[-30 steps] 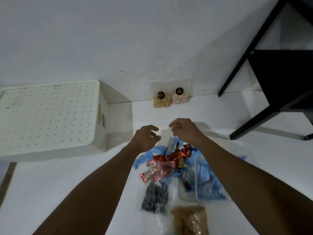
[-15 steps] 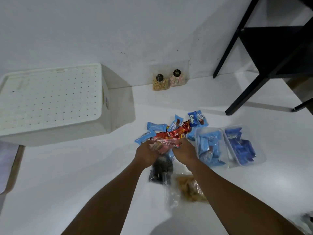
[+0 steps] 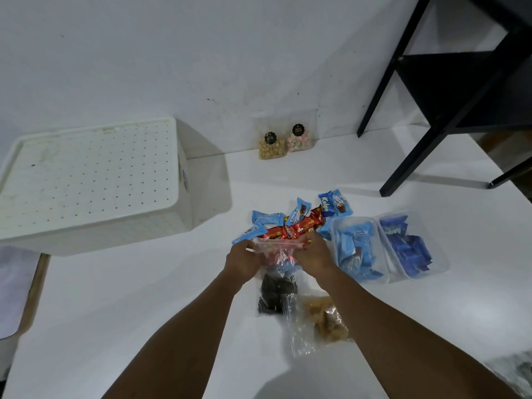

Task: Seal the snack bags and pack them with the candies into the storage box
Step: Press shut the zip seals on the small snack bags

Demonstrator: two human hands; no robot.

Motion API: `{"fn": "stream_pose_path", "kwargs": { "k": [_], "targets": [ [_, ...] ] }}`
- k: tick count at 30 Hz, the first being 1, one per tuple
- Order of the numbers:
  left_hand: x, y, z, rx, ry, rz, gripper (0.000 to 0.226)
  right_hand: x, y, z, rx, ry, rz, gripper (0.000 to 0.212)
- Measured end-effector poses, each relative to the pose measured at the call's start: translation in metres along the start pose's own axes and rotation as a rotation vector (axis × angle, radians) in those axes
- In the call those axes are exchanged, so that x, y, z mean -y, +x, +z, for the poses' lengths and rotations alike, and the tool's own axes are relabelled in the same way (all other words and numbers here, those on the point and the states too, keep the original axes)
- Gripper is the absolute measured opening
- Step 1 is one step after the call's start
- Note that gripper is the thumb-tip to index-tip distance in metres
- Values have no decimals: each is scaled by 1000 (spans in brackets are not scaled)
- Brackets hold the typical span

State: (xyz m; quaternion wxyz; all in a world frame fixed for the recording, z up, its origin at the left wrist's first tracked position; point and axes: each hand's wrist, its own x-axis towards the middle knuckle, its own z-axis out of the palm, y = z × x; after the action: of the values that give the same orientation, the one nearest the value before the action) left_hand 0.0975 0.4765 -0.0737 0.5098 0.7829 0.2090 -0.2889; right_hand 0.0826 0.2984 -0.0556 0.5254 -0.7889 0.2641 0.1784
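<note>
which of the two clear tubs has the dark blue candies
The far-right tub; the inner tub beside the right hand holds light blue ones.

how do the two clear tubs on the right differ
The left tub holds light blue candies, the right tub dark blue candies. The left tub sits close beside the right hand; the right tub lies beyond it. Both are clear, rectangular and side by side.

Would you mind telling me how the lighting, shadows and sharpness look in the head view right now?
Head view: dim, bluish light; the white perforated storage box throws a soft shadow rightward; the clear plastic bag pinched by the left hand and right hand looks slightly smeared; the white surface shows faint glare lower right.
</note>
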Motion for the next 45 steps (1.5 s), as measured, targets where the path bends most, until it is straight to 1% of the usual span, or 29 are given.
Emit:
{"fn": "stream_pose_path", "kwargs": {
  "k": [2, 5, 6, 9, 11, 13, 16, 19, 21, 24, 25, 28, 31, 34, 37, 39, 43, 45],
  "targets": [
    [-6, -5, -10, -28, -2, 48, 13, 6, -2, -5, 36, 34, -21, 30],
    [-17, -17, -26, 28, -98, 93, 14, 18, -6, -13, 87, 40, -52, 38],
    [-21, -22, -31, 53, -125, 109, 16, 23, -8, -15, 98, 45, -58, 37],
    [-36, -35, -45, 96, -164, 155, 15, 42, -13, -22, 125, 45, -99, 20],
    [-50, -44, -53, 94, -181, 184, 13, 57, -15, -29, 137, 38, -131, 13],
    [-65, -53, -63, 78, -193, 230, 16, 75, -19, -37, 140, 72, -177, 9],
    [-91, -65, -80, 55, -215, 302, 19, 109, -27, -48, 169, 104, -260, 8],
    [-120, -78, -97, 14, -255, 367, 12, 147, -39, -61, 191, 99, -330, 18],
    [-140, -87, -109, -8, -280, 411, 10, 172, -44, -68, 196, 89, -382, 20],
    [-168, -102, -127, -33, -294, 489, 22, 207, -54, -77, 168, 76, -500, 15],
    [-175, -107, -134, -39, -303, 515, 21, 217, -57, -79, 157, 76, -547, 16],
    [-196, -119, -153, -46, -331, 591, 8, 246, -69, -85, 132, 77, -676, 16],
    [-210, -128, -167, -49, -333, 659, 11, 267, -81, -87, 95, 53, -769, 16],
    [-220, -136, -177, -65, -338, 723, 9, 281, -88, -87, 82, 67, -808, 18],
    [-226, -141, -184, -90, -352, 776, 9, 289, -95, -83, 134, 111, -787, 20],
    [-228, -145, -186, -93, -347, 796, 9, 293, -100, -78, 151, 95, -810, 19],
    [-229, -148, -188, -61, -378, 776, 6, 301, -106, -70, 93, 16, -884, 19],
    [-228, -151, -188, -48, -363, 759, 9, 304, -108, -68, 70, -37, -902, 22]
  ]
}}
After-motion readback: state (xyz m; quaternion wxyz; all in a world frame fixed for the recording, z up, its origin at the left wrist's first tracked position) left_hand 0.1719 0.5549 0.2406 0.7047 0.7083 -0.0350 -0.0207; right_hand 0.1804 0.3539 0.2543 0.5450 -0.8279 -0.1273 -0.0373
